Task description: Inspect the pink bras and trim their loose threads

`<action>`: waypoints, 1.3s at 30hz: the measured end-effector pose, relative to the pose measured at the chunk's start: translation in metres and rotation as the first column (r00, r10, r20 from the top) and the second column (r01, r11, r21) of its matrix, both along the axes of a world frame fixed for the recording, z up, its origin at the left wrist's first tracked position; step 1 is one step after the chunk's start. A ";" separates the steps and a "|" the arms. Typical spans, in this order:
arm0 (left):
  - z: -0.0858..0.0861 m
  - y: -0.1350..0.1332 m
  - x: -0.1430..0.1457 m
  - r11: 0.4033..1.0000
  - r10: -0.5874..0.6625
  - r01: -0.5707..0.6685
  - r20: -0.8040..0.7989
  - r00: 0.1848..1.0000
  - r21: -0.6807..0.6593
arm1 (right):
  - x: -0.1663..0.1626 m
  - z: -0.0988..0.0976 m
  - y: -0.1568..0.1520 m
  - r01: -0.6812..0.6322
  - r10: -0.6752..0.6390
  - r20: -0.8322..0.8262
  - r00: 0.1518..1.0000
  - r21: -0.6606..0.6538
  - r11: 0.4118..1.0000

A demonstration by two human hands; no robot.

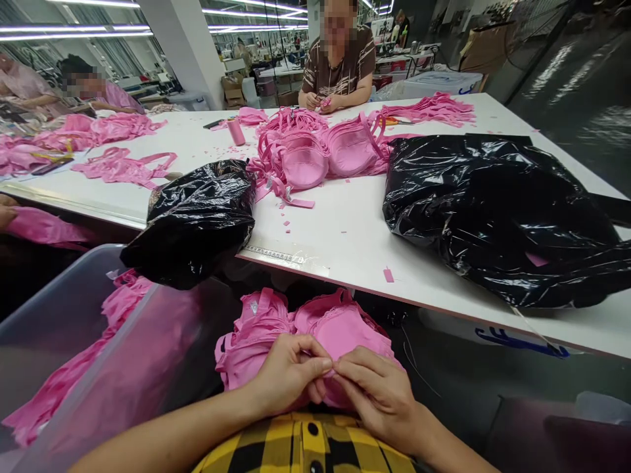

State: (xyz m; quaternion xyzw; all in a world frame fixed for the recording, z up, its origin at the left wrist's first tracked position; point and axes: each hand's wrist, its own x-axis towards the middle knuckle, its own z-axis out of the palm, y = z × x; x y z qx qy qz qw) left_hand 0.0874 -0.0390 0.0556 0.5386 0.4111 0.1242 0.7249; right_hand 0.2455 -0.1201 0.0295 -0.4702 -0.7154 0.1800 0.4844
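Several pink bras [345,322] lie heaped in front of my body, below the table's front edge. Over them my left hand [296,368] is closed, thumb and forefinger pinched at the middle of the front bra. My right hand [372,381] meets it there, its fingertips pressed together as well. Pink fabric shows around the pinch, so both hands appear to grip part of the bra. The exact bit between the fingertips is covered by the fingers.
On the white table [335,243] stand a black plastic bag [207,217], a larger black bag [493,210] and a pile of pink bras [305,161]. A clear plastic bin [162,341] with pink garments is at my left. Opposite, a co-worker [340,66] handles something pink.
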 end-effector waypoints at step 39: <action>-0.024 0.036 0.063 -0.336 -0.518 0.335 -0.470 0.714 0.880 | 0.087 -0.015 0.019 -0.272 0.273 0.114 0.955 -0.025 0.962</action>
